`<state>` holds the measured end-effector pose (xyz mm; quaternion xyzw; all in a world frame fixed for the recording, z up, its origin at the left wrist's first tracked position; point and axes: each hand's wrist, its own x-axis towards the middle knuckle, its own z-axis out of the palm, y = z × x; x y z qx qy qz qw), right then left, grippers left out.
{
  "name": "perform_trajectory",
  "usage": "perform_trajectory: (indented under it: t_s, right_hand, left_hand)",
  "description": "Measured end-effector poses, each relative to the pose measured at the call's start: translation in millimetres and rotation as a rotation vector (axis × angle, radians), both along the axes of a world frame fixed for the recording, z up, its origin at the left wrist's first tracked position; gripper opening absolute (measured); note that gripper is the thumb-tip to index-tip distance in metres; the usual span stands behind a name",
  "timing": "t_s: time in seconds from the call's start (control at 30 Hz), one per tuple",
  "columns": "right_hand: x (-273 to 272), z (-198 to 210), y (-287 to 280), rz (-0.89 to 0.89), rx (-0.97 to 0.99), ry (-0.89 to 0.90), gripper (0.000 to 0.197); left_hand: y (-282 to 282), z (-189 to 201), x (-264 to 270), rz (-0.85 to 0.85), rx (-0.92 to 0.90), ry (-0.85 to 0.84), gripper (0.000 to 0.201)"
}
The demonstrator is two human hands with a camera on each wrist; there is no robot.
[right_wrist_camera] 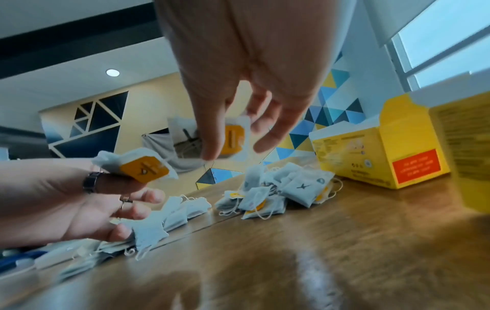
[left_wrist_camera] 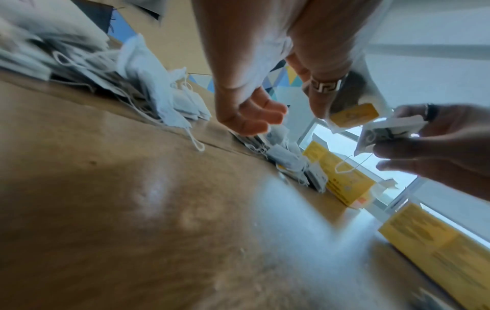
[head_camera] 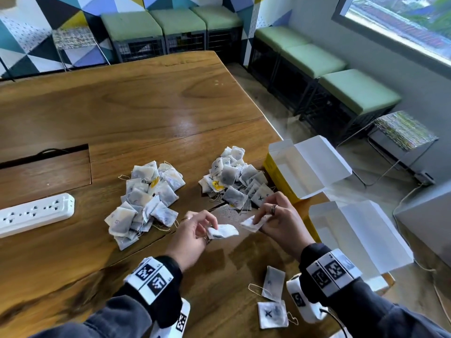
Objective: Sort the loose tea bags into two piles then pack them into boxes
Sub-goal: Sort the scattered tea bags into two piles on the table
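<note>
The wooden surface (head_camera: 151,98) carries my left pile (head_camera: 144,201), then the X-marked pile (head_camera: 236,179) against the open yellow box (head_camera: 280,174) at the right edge. My left hand (head_camera: 192,237) pinches one tea bag (head_camera: 223,231) and my right hand (head_camera: 278,215) another (head_camera: 253,222). Trailing strings could snag a pile. Open room lies near me.

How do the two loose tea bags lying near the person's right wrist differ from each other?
The nearer tea bag shows a bold black X; the farther tea bag shows only a faint small mark. The nearer looks squarish, the farther narrower and longer. Both are white, lie flat on the table and trail strings.
</note>
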<state>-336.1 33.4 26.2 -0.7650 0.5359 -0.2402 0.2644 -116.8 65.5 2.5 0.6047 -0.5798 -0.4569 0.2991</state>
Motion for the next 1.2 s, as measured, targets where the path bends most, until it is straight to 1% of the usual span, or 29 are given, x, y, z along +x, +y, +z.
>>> perform_trajectory:
  t_s: [0.07, 0.13, 0.2, 0.27, 0.37, 0.43, 0.5, 0.57, 0.67, 0.7, 0.77, 0.87, 0.93, 1.0, 1.07, 1.13, 1.2]
  right_hand:
    - [4, 1, 2, -0.022, -0.054, -0.095, 0.017]
    - [8, 4, 4, -0.015, -0.029, -0.181, 0.028]
    - [12, 7, 4, -0.019, 0.022, -0.248, 0.037]
    - [17, 8, 3, -0.048, 0.077, -0.308, 0.042]
    - [25, 12, 1, -0.053, 0.132, -0.296, 0.038]
    - [29, 16, 1, -0.014, 0.169, -0.289, 0.032]
    - [33, 21, 0, 0.014, 0.261, -0.329, 0.027]
    - [35, 22, 0, 0.032, 0.335, -0.366, 0.021]
    - [38, 17, -3, 0.011, 0.279, -0.303, 0.013]
    - [38, 15, -4, -0.007, 0.266, -0.273, 0.013]
    - [37, 11, -11, -0.070, 0.262, -0.225, 0.016]
    - [31, 4, -30, -0.224, 0.246, -0.195, 0.019]
    - [29, -1, -44, -0.290, 0.283, -0.194, 0.025]
    - [28, -6, -52, -0.290, 0.369, -0.119, 0.025]
    - [25, -9, -55, -0.231, 0.431, 0.023, 0.029]
    - [21, -8, -51, -0.180, 0.445, 0.113, 0.029]
    - [13, -4, -43, -0.109, 0.426, 0.201, 0.025]
  left_hand:
    - [3, 3, 10, -0.037, 0.081, 0.111, 0.056]
    - [7, 8, 16, -0.055, 0.117, 0.161, 0.057]
    - [10, 17, 19, -0.063, 0.132, 0.202, 0.046]
    - [11, 23, 22, -0.043, 0.150, 0.275, 0.037]
    - [9, 29, 27, 0.029, 0.187, 0.428, 0.015]
    - [8, 29, 31, 0.080, 0.187, 0.471, 0.016]
    - [8, 29, 34, 0.135, 0.141, 0.419, 0.006]
    - [9, 27, 37, 0.173, 0.091, 0.333, 0.015]
    - [9, 29, 43, 0.205, 0.094, 0.327, 0.020]
    - [9, 29, 45, 0.210, 0.098, 0.325, 0.021]
    - [7, 27, 52, 0.256, 0.065, 0.238, 0.025]
    - [0, 22, 70, 0.425, -0.038, 0.072, 0.032]
    - [-7, 18, 83, 0.489, -0.063, -0.038, 0.029]
    - [-13, 11, 95, 0.480, -0.057, -0.141, 0.026]
    - [-18, 3, 103, 0.433, -0.053, -0.260, 0.027]
    - [-18, -1, 106, 0.379, -0.030, -0.380, 0.030]
    - [-16, -1, 102, 0.355, -0.028, -0.491, 0.034]
